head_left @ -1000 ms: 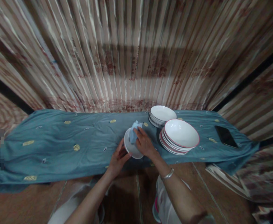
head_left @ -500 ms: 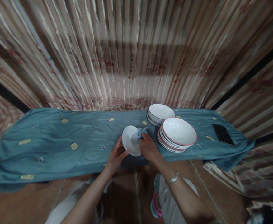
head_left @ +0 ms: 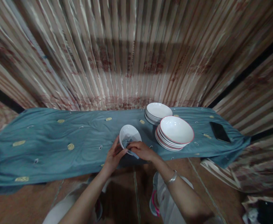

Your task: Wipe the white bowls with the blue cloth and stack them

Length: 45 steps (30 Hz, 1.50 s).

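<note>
A small white bowl [head_left: 133, 130] is tilted above the front part of the cloth-covered table. My left hand [head_left: 114, 155] grips its lower left side, thumb on the rim and fingers behind. In my right hand [head_left: 142, 151] is a blue-grey cloth [head_left: 127, 140], pressed into the lower part of the bowl. One end of the cloth hangs over the bowl's near rim. My right fingertips are partly hidden inside the bowl.
To the right stands a stack of red-rimmed white bowls [head_left: 177, 130]. Behind it is a stack of dark-rimmed white plates [head_left: 159, 110]. A black phone [head_left: 219, 132] lies at the right end of the teal tablecloth [head_left: 49, 137]. Striped curtains [head_left: 117, 56] hang behind and beside the table.
My right hand has moved the cloth from the bowl's upper right rim down and left to its lower inside. The bowl has turned so its inside shows more.
</note>
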Motion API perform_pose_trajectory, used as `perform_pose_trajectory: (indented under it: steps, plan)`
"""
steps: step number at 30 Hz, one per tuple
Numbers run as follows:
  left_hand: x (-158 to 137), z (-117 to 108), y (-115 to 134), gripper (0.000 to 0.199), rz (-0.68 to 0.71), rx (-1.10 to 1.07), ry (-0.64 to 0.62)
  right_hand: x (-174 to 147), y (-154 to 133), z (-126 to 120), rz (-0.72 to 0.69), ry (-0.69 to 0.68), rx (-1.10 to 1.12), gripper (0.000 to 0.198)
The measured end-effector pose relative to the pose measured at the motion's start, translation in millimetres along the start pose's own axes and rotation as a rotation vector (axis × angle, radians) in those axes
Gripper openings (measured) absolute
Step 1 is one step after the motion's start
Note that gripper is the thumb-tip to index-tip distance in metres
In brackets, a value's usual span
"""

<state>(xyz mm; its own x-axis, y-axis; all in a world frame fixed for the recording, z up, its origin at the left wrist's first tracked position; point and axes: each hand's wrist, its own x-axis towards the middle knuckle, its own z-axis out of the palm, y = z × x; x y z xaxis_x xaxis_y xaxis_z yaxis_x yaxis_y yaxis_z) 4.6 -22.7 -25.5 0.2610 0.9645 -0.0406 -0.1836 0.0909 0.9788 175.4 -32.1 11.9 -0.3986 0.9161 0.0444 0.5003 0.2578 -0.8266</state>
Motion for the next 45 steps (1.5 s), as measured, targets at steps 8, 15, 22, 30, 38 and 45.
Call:
perform_pose_trajectory:
  steps: [8,15,22,30,38,45]
  plan:
    - [1.0,-2.4,-6.3,0.089,0.028,0.024,-0.019,18.5,12.2,22.2,-0.071,0.128,0.267,0.036]
    - [-3.1,-1.0,0.7,0.091,-0.013,0.027,-0.024,22.7,14.9,21.6,0.004,0.19,-0.188,0.044]
    - [-5.7,2.5,8.6,0.09,-0.041,0.025,-0.009,12.2,8.7,10.4,0.063,0.178,-0.623,0.038]
    - [-3.4,3.9,8.0,0.091,-0.036,0.007,0.017,5.2,4.6,-2.6,0.092,0.045,-0.48,0.028]
    - [-0.9,2.6,5.9,0.088,-0.005,0.021,-0.006,4.7,14.3,-2.7,0.138,-0.003,0.275,0.028]
    - [-0.2,-0.4,4.2,0.087,-0.012,0.032,-0.034,14.0,0.0,10.7,0.067,0.251,0.698,0.033]
